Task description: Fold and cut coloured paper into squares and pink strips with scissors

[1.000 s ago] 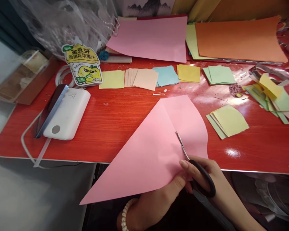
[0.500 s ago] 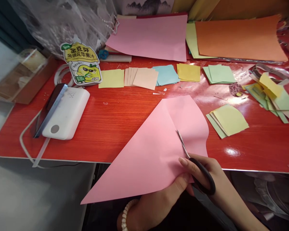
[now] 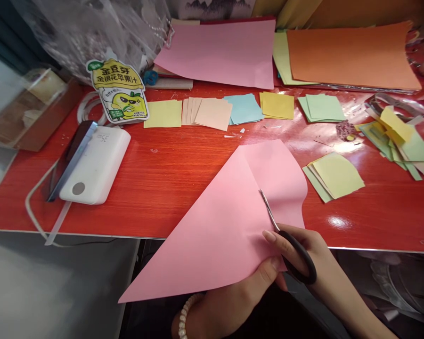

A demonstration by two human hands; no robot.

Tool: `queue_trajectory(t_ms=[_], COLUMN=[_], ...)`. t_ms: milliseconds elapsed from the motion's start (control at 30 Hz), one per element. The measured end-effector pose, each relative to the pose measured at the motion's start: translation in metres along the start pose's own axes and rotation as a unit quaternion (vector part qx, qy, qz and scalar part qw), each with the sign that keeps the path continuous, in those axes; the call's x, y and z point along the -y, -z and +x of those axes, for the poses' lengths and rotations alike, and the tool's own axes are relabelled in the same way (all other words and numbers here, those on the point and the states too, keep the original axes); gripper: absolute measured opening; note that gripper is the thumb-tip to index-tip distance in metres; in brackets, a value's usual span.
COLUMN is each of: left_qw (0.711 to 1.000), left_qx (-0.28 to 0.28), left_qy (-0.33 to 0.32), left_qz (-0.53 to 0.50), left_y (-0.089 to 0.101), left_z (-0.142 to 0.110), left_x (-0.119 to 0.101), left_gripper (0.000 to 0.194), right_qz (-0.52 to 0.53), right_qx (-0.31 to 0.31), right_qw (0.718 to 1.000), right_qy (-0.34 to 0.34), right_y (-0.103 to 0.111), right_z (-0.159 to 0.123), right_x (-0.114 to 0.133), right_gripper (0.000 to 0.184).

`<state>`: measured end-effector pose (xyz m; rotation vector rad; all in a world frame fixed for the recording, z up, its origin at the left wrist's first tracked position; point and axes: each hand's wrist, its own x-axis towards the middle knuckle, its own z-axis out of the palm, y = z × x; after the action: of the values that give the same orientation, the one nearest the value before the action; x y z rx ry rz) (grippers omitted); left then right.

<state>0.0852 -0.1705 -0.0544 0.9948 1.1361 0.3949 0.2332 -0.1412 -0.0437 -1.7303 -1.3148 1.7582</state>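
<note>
A large pink sheet of paper (image 3: 205,235), folded over on a slant, lies partly on the red table and partly beyond its near edge. My left hand (image 3: 240,296), with a bead bracelet at the wrist, is closed on the paper's lower edge, thumb on top and fingers hidden beneath. Black-handled scissors (image 3: 297,254) are gripped in my right hand (image 3: 311,249), thumb through one loop. Their metal blade lies over the pink paper, pointing up along the fold; the other blade is hidden or closed against it.
A row of small paper stacks (image 3: 214,113) runs across the red table (image 3: 155,183). Right of the pink sheet lie cut squares (image 3: 339,176) and paper scraps (image 3: 406,141). A white power bank (image 3: 97,165) and a juice pouch (image 3: 118,92) stand left. Larger pink (image 3: 226,54) and orange sheets (image 3: 349,56) lie behind.
The scissors and both hands keep nearly the same place on the pink paper. The view has shifted very slightly.
</note>
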Motion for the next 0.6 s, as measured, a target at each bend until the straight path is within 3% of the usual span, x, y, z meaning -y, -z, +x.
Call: queue_trajectory(t_ms=[133, 600], left_qw=[0.999, 0.998], left_qx=[0.033, 0.030], left_qy=[0.003, 0.010], left_qz=[-0.022, -0.045], left_y=[0.0012, -0.0018], left_z=[0.0008, -0.0016], left_x=[-0.0050, 0.0028], left_gripper=[0.043, 0.040], right_qz=[0.000, -0.024], right_qx=[0.003, -0.018], right_qw=[1.000, 1.000], right_qy=[-0.011, -0.002], right_y=[-0.0012, 0.0004], right_z=[-0.0008, 0.0018], right_x=[0.0015, -0.0026], right_gripper=[0.038, 0.037])
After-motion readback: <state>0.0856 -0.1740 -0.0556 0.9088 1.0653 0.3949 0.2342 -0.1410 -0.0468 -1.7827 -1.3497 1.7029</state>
